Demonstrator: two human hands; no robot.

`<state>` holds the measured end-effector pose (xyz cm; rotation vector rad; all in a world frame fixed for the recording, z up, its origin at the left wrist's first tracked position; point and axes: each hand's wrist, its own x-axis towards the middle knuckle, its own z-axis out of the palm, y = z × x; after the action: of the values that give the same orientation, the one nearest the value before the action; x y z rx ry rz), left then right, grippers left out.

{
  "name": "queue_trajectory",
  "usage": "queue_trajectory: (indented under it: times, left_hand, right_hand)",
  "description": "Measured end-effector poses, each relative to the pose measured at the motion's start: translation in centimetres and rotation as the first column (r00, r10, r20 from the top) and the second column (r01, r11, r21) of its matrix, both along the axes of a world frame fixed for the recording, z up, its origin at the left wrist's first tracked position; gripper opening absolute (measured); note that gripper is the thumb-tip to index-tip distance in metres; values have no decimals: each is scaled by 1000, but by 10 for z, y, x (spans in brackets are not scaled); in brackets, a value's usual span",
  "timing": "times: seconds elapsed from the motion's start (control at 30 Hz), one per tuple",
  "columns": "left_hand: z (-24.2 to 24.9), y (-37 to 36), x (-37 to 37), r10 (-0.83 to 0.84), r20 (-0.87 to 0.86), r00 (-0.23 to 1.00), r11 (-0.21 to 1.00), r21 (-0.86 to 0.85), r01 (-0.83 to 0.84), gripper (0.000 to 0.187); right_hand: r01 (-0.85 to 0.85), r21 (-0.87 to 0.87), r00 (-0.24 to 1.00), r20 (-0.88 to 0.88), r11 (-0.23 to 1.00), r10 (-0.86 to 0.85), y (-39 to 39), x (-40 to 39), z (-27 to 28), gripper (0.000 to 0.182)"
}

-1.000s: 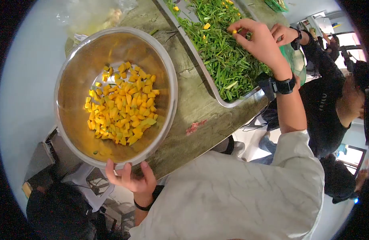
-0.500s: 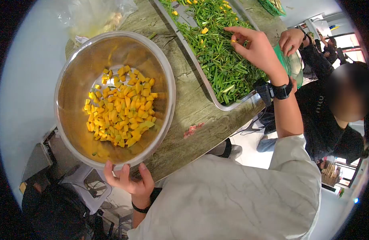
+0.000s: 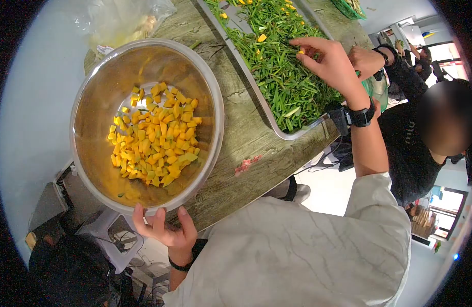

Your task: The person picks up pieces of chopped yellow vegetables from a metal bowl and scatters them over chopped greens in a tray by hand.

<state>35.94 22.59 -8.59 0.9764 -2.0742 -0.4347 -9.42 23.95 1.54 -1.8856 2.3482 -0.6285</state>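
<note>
A large metal bowl [image 3: 215, 128] holds diced yellow pumpkin [image 3: 156, 138], some cubes with green skin. My left hand [image 3: 166, 233] is at the bowl's near rim, fingers spread and fingertips against it. My right hand [image 3: 325, 64], with a black watch on the wrist, hovers over a metal tray [image 3: 261, 105] of chopped green stems [image 3: 279, 77]. Its thumb and fingers pinch a small yellow pumpkin piece [image 3: 301, 51]. More yellow pieces [image 3: 261, 38] lie among the greens.
Another person's hand [image 3: 366, 62] is just beyond my right wrist, beside a green-tinted container [image 3: 380, 92]. A clear plastic bag [image 3: 128, 25] lies behind the bowl. Reddish scraps [image 3: 247, 165] lie on the wood-patterned table [image 3: 241, 133] near its edge. A green basket [image 3: 348, 9] stands at the far end.
My right hand has shifted slightly right with the pumpkin piece between its fingers. The other person's hand has moved left, closer behind my right hand. My left hand stays at the rim.
</note>
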Motion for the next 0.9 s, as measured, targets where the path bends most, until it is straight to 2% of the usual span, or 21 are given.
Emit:
queue_trajectory:
  times: [0.1,0.3,0.4,0.5,0.6,0.7,0.73,0.8,0.83,0.9]
  left_hand:
    - [-2,-1,-1,-5,-28,1000,1000,-6,5,56]
    - [-4,-1,1,-3,-29,1000,1000,-13,3,58]
    - [-2,-1,0,-6,-25,1000,1000,-11,5,60]
    - [-2,-1,1,-3,-16,1000,1000,-7,3,60]
    - [-5,0,1,-2,-41,999,1000,1,2,59]
    - [-3,0,0,10,-15,1000,1000,-29,-11,57]
    - [-2,0,0,7,7,1000,999,-47,-7,56]
    - [-1,0,-1,12,15,1000,999,-48,-12,56]
    - [-1,0,0,15,19,1000,999,-48,-14,55]
    - [-7,1,0,18,-22,1000,999,-30,-19,55]
  right_hand:
    - [23,63,999,42,998,-26,0,6,6,24]
    - [8,68,999,45,998,-11,2,-4,-5,25]
    - [1,42,998,56,999,-3,1,0,-4,19]
    - [99,150,994,20,984,-103,0,7,5,15]
    - [81,29,993,89,996,-83,-1,16,6,14]
    - [-74,-196,980,167,978,108,-11,61,25,15]
    - [-148,-217,952,234,965,198,-16,76,30,16]
    - [-374,-265,906,102,889,411,-30,113,48,23]
    - [-401,-298,843,250,866,477,-34,126,50,29]
    - [-409,-319,867,158,855,473,-45,127,51,28]
